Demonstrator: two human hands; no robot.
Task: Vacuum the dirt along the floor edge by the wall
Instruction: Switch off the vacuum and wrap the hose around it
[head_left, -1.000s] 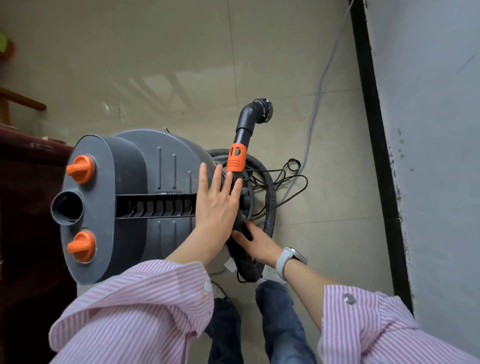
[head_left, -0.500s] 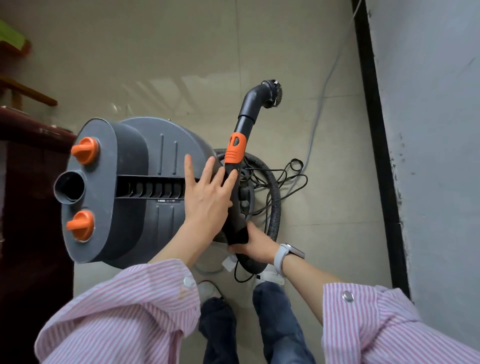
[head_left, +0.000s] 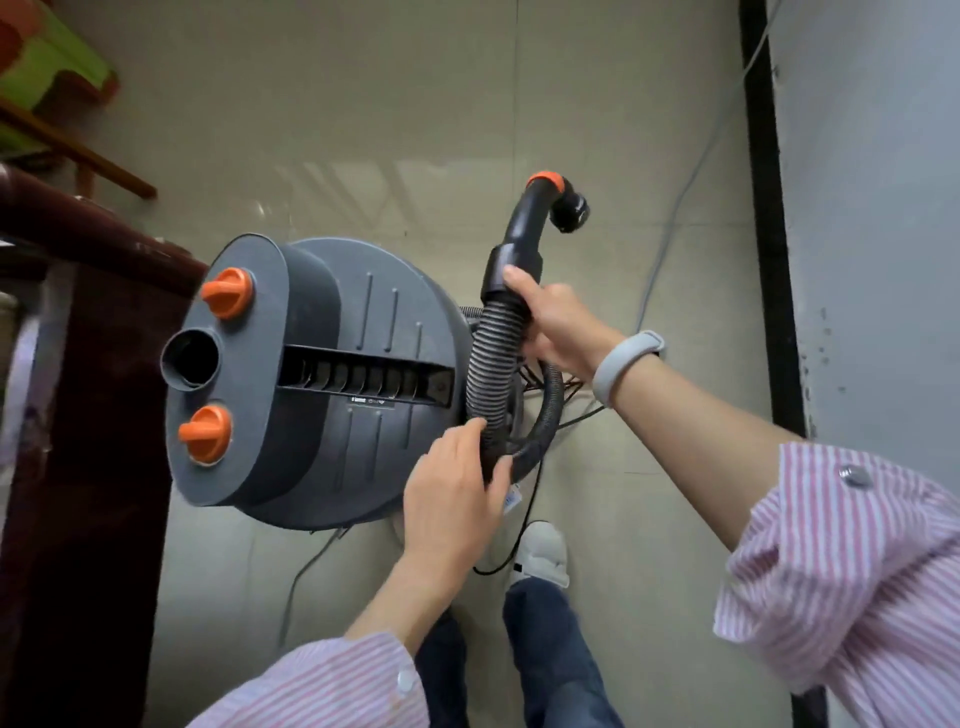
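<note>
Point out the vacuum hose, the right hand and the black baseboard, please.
vacuum hose (head_left: 491, 364), head view, on the ribbed grey stretch.
right hand (head_left: 558, 325), head view, on the back of the hand.
black baseboard (head_left: 769, 260), head view, on its middle stretch by the wall.

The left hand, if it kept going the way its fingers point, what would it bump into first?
The left hand already pinches the ribbed hose; just beyond lies the hose's lower loop, then probably floor, though depth is unclear.

A dark red-brown wooden cabinet (head_left: 78, 415) stands at the left edge, a green plastic stool (head_left: 49, 67) sits in the top-left corner, and a thin grey cable (head_left: 691, 182) trails across the tiles.
</note>
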